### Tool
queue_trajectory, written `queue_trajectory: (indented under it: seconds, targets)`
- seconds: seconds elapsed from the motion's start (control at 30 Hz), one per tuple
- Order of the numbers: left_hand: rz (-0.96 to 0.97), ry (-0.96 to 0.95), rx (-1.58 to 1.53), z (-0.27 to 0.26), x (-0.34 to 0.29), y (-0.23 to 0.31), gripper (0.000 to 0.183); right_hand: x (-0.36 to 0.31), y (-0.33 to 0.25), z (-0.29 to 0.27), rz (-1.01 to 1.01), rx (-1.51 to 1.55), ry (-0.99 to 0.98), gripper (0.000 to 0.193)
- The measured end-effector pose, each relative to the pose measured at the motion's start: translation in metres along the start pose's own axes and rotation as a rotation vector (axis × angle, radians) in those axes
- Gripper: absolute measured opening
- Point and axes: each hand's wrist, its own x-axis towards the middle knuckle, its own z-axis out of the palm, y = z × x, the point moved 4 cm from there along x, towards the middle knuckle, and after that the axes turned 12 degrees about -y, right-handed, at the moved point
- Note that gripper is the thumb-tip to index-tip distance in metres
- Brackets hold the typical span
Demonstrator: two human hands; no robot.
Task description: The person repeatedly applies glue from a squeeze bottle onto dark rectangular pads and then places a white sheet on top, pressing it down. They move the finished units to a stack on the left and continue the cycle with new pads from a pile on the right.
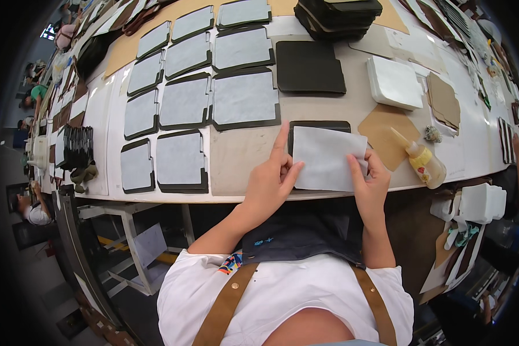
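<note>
A thin pale grey sheet (328, 158) lies over a black flat piece (320, 124) at the table's near edge, covering most of it. My right hand (372, 179) pinches the sheet's right edge between thumb and fingers, and that edge bends up slightly. At the left edge, my left hand (274, 179) has its thumb over the sheet and its index finger stretched forward; the other fingers are curled by the thumb. Rows of black pieces topped with grey sheets (242, 98) spread to the left. Beyond my hands lies a bare black piece (309, 67).
On the right are a stack of white sheets (395, 83), brown card pieces (443, 101), a tan card (383, 135) and a yellowish nozzle bottle (425, 164). A pile of black pieces (337, 17) stands at the back. Dark stacked pieces (75, 147) sit far left.
</note>
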Motion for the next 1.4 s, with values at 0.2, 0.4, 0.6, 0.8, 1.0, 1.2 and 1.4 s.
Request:
queue_trajectory:
  seconds: [0.2, 0.4, 0.6, 0.8, 1.0, 1.2, 1.4]
  targets:
    - [0.011, 0.002, 0.165, -0.002, 0.006, -0.015, 0.043, 0.012, 0.005, 0.005, -0.107, -0.364, 0.047, 0.011]
    - [0.011, 0.029, 0.221, -0.001, 0.005, -0.014, 0.038, 0.018, 0.008, 0.006, -0.161, -0.455, 0.032, 0.013]
    - [0.03, 0.034, 0.269, 0.0, 0.004, -0.014, 0.039, 0.021, 0.006, 0.007, -0.205, -0.495, 0.027, 0.013]
    - [0.037, 0.046, 0.269, -0.002, 0.006, -0.01, 0.04, 0.02, 0.002, 0.005, -0.177, -0.481, 0.025, 0.013]
    - [0.129, 0.066, 0.25, -0.001, 0.006, -0.001, 0.043, 0.016, -0.001, 0.002, -0.158, -0.397, 0.092, 0.012]
    - [0.246, 0.099, 0.26, 0.001, 0.012, 0.01, 0.042, 0.009, -0.008, -0.011, -0.173, -0.395, 0.157, 0.013]
    - [0.197, 0.12, 0.277, -0.003, 0.008, -0.005, 0.04, 0.017, -0.001, 0.003, -0.167, -0.4, 0.092, 0.011]
